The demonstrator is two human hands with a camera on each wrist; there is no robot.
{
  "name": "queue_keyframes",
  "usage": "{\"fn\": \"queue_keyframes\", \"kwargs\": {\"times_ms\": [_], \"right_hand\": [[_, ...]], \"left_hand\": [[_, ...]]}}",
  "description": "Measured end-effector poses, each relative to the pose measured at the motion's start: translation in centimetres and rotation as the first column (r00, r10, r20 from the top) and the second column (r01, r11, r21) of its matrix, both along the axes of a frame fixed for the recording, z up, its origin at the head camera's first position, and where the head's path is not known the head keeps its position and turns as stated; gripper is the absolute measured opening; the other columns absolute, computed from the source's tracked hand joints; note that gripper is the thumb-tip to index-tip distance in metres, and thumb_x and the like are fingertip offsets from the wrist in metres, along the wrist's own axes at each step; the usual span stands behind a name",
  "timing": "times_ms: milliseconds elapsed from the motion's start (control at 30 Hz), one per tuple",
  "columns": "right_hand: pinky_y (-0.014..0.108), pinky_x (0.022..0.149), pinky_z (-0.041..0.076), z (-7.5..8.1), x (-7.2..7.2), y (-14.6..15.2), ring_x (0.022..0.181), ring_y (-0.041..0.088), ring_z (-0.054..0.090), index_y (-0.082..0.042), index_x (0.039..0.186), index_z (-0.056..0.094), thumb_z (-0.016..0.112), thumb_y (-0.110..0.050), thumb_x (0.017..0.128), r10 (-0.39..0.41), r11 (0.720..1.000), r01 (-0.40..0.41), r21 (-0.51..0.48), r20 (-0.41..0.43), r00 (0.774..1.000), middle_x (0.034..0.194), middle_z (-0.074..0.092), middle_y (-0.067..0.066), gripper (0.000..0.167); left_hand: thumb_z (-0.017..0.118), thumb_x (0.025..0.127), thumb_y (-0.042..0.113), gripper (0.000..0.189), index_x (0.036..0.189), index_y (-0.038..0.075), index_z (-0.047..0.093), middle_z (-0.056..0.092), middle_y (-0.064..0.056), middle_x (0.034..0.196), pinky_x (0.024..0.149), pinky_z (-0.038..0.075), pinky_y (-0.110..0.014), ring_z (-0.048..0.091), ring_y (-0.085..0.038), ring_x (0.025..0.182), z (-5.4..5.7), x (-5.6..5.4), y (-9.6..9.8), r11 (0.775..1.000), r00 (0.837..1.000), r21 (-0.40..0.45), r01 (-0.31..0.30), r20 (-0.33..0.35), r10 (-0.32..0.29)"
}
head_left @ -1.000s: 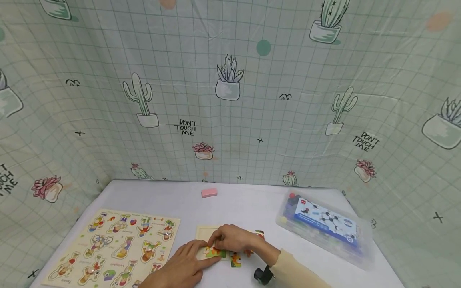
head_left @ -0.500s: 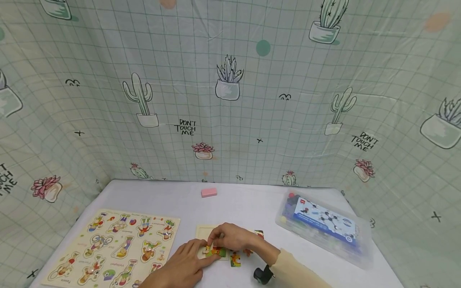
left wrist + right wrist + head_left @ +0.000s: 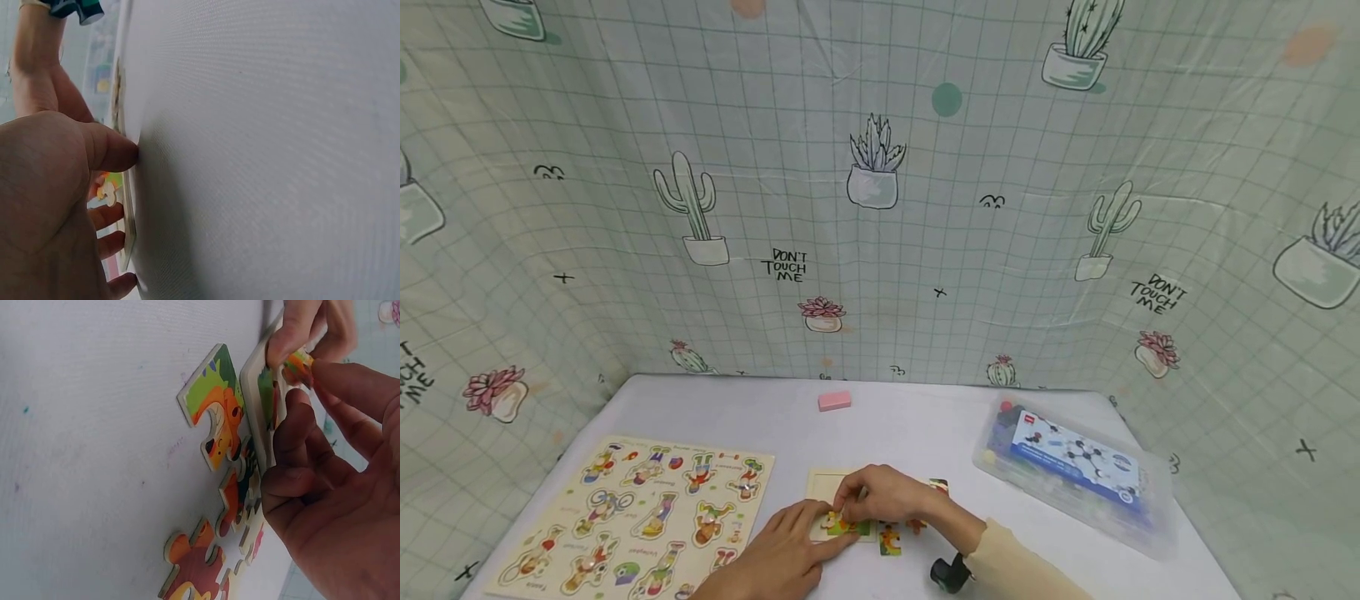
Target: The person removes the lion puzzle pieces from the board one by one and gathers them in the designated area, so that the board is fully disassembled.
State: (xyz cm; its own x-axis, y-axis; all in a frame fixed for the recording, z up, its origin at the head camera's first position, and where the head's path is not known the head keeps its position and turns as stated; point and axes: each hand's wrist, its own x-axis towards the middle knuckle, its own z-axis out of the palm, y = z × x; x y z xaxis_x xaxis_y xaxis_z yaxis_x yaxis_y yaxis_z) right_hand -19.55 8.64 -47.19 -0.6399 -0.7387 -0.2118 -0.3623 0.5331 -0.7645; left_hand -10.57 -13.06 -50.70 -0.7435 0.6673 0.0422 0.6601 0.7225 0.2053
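A small wooden jigsaw tray (image 3: 824,481) lies on the white table in front of me, with coloured pieces in its near part. My left hand (image 3: 786,546) rests at its near left corner, fingers on the left side and thumb along the near edge. My right hand (image 3: 880,493) reaches over the tray, its thumb and forefinger pinching an orange and yellow jigsaw piece (image 3: 300,365). In the right wrist view, a green piece (image 3: 266,394) shows inside the tray. From the head, the pinched piece is partly hidden by the right hand's fingers.
Loose jigsaw pieces (image 3: 215,412) lie right of the tray, partly under the right forearm. A wooden picture board (image 3: 647,517) is at left, and a clear plastic case (image 3: 1075,467) at right. A pink block (image 3: 835,402) sits farther back. A patterned curtain (image 3: 880,250) hangs behind.
The right hand's fingertips shift slightly over the tray, still on the piece. The left hand and the tray stay in place.
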Motion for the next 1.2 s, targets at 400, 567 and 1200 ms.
{"fn": "queue_keyframes", "kwargs": {"times_ms": [400, 567, 1200], "right_hand": [[0.019, 0.065, 0.048, -0.2, 0.0, 0.0, 0.068, 0.001, 0.058, -0.02, 0.095, 0.072, 0.07, -0.01, 0.092, -0.004, 1.0, 0.003, -0.023, -0.039, 0.999, 0.079, 0.067, -0.011, 0.011], [0.021, 0.06, 0.046, 0.5, -0.3, 1.2, 0.067, 0.003, 0.056, -0.021, 0.093, 0.072, 0.07, -0.014, 0.092, -0.042, 0.999, 0.042, -0.005, -0.063, 0.997, 0.079, 0.065, -0.011, 0.008], [0.021, 0.05, 0.04, 1.1, 0.5, 8.9, 0.056, 0.006, 0.051, -0.019, 0.086, 0.073, 0.073, -0.01, 0.088, -0.082, 0.996, 0.082, 0.044, 0.014, 0.997, 0.068, 0.064, -0.008, 0.009]], "left_hand": [[0.052, 0.099, 0.023, 0.053, 0.148, 0.043, 0.048, 0.04, -0.009, 0.144, 0.103, 0.038, -0.055, 0.039, -0.031, 0.134, -0.7, -0.3, -0.1, 1.0, 1.0, 0.002, 0.015, -0.018, -0.015], [0.052, 0.099, 0.02, 0.056, 0.149, 0.043, 0.047, 0.041, -0.009, 0.142, 0.103, 0.04, -0.054, 0.04, -0.03, 0.132, -0.8, -0.2, -0.3, 0.999, 0.998, 0.021, 0.028, -0.051, -0.026], [0.058, 0.094, 0.019, 0.058, 0.146, 0.045, 0.051, 0.044, -0.007, 0.138, 0.097, 0.044, -0.052, 0.044, -0.028, 0.125, -0.1, -0.2, -0.3, 1.0, 0.998, 0.024, 0.005, -0.067, -0.004]]}}
